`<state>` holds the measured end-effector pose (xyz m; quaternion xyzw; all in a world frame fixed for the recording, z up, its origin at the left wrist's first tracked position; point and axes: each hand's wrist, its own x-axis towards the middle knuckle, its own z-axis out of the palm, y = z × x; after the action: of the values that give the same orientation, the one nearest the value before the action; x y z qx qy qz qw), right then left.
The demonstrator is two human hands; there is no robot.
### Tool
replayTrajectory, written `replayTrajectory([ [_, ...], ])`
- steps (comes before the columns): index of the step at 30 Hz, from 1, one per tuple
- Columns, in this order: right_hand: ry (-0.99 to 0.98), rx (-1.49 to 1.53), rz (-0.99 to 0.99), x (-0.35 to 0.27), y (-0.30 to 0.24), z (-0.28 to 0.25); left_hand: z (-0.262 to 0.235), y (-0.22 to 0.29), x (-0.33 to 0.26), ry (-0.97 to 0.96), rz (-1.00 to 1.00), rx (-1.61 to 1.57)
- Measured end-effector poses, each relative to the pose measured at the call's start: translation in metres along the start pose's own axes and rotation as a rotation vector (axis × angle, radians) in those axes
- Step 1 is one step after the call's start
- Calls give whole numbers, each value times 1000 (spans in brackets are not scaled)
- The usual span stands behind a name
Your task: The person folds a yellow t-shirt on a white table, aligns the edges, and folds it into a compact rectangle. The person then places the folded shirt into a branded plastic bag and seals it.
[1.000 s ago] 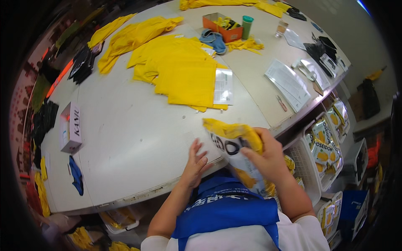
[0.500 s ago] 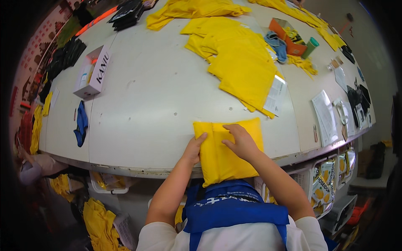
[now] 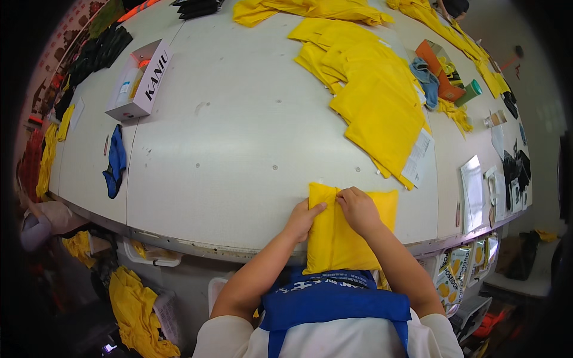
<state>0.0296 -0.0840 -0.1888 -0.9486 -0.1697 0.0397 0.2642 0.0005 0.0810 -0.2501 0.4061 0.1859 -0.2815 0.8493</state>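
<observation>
A square yellow fabric packet, puffy and with a seam or fold running down it, lies at the table's near edge against my blue apron. My left hand grips its left side, thumb on top. Near the upper end of the seam, my right hand has its fingers pinched together on the fabric. Whether a small pull or just cloth sits between those fingertips is too small to tell. Beyond the packet, a fanned stack of flat yellow folded pieces spreads over the table, with a printed paper sheet tucked under its near end.
On the left are a white open box and a blue cloth. An orange box, a green cup and papers lie to the right. Baskets of packaged goods hang below the table edge. Another person is at far left.
My right hand has gone from loosely spread fingers over the packet to a pinch at the seam's upper end. The view has shifted, so the table's things appear displaced.
</observation>
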Motion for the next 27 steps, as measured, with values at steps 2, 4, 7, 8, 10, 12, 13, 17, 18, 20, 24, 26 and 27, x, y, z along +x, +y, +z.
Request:
replayTrajectory([
  [2, -118, -134, -93, 4, -2, -10, 2, 3, 2, 21, 11, -35],
  [4, -279, -206, -205, -1, -7, -20, 4, 3, 6, 41, 20, -57],
  [7, -613, -78, -387, -35, -10, -12, 3, 1, 17, 91, 59, -16],
  [8, -682, 0, -364, -40, -13, -13, 3, 0, 19, 120, 85, 33],
  [10, -819, 155, -321, -46, -20, -19, 4, 0, 21, 143, 121, 62],
  [12, -423, 207, -268, -32, -7, -25, 10, 3, 17, 131, 141, 20],
  [13, -220, 229, -235, -24, 0, -30, 13, 3, 17, 139, 160, 118],
  [17, -46, 80, -310, -2, 18, -35, 30, 18, 6, 210, 249, 649],
  [18, -11, 69, -360, 0, 17, -37, 34, 23, 2, 242, 274, 815],
  [20, 44, 59, -421, 1, 16, -38, 34, 20, -1, 234, 351, 736],
  [24, 92, 120, -295, 3, 15, -36, 43, 29, -20, 177, 425, 798],
  [26, 66, 147, -214, 1, 14, -36, 47, 27, -27, 163, 446, 751],
  [27, 48, 145, -205, 0, 14, -38, 49, 27, -30, 157, 457, 727],
])
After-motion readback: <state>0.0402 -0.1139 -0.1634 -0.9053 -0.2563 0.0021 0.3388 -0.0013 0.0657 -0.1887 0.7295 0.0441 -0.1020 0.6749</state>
